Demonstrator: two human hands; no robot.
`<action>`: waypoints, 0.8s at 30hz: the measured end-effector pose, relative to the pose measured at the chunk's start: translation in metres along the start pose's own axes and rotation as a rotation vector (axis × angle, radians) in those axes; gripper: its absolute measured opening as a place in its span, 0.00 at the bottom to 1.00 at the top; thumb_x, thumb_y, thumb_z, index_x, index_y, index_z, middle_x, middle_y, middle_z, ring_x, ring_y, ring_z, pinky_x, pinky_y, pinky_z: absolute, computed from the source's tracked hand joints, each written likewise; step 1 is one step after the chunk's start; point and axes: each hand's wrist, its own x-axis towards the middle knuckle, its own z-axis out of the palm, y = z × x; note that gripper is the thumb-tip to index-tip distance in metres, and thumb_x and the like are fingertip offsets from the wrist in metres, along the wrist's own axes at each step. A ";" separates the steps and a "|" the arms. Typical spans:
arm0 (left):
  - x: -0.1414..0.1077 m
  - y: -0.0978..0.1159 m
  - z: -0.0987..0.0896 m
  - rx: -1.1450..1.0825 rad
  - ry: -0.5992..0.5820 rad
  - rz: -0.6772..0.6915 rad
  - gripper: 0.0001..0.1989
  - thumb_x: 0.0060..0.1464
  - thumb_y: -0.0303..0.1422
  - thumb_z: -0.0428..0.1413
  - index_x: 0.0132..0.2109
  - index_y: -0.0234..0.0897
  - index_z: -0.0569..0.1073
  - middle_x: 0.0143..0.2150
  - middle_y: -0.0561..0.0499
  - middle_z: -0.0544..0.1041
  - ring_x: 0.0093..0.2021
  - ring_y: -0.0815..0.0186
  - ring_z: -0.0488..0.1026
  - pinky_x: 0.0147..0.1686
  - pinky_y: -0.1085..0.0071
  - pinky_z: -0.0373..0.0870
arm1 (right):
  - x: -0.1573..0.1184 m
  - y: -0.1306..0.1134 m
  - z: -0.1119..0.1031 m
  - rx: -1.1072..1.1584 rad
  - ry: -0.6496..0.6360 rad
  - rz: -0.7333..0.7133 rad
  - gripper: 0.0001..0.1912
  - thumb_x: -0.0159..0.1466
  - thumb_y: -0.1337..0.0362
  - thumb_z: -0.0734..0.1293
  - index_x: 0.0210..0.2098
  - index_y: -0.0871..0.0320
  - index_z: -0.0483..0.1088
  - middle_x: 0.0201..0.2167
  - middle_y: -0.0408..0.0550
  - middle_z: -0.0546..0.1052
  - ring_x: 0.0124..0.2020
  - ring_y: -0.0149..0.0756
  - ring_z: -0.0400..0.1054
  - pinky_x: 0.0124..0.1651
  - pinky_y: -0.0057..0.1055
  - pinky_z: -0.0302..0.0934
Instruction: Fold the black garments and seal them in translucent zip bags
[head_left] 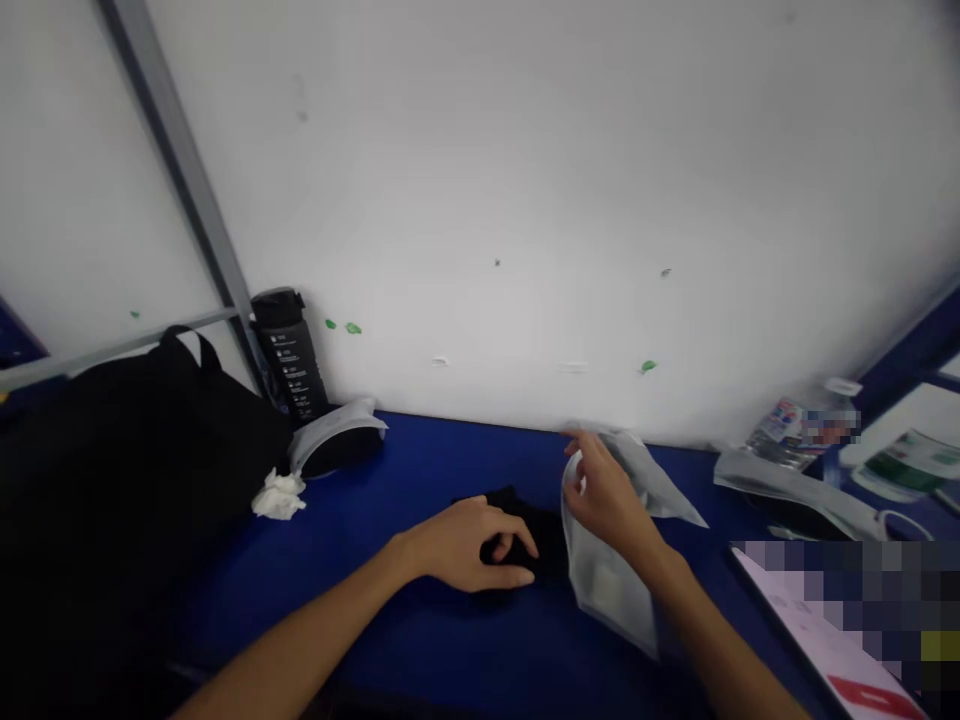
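On the blue table (pixel 420 460), my left hand (pixel 476 545) rests on a black cloth-like item (pixel 551 540), its fingers curled against the dark material. My right hand (pixel 600 485) is at a translucent plastic bag (pixel 611 590), to the right of the black item. The right fingers are bent near the bag's upper edge; whether they pinch it is unclear. Part of the bag lies behind the right hand and forearm.
A black backpack (pixel 142 480) is at left, beside a black bottle (pixel 292 355), a bagged black item (pixel 341 445) and crumpled tissue (pixel 279 495). At right are another plastic bag (pixel 795 490), a clear bottle (pixel 787 430) and a flat pink-and-red item (pixel 817 630). A white wall (pixel 480 200) stands behind.
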 end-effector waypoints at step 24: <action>0.007 -0.021 0.006 0.156 0.669 -0.150 0.12 0.55 0.18 0.56 0.39 0.41 0.78 0.45 0.50 0.82 0.51 0.58 0.77 0.54 0.58 0.71 | -0.016 -0.044 0.038 0.274 0.069 -0.392 0.13 0.70 0.74 0.59 0.37 0.52 0.71 0.42 0.50 0.74 0.44 0.40 0.73 0.48 0.38 0.69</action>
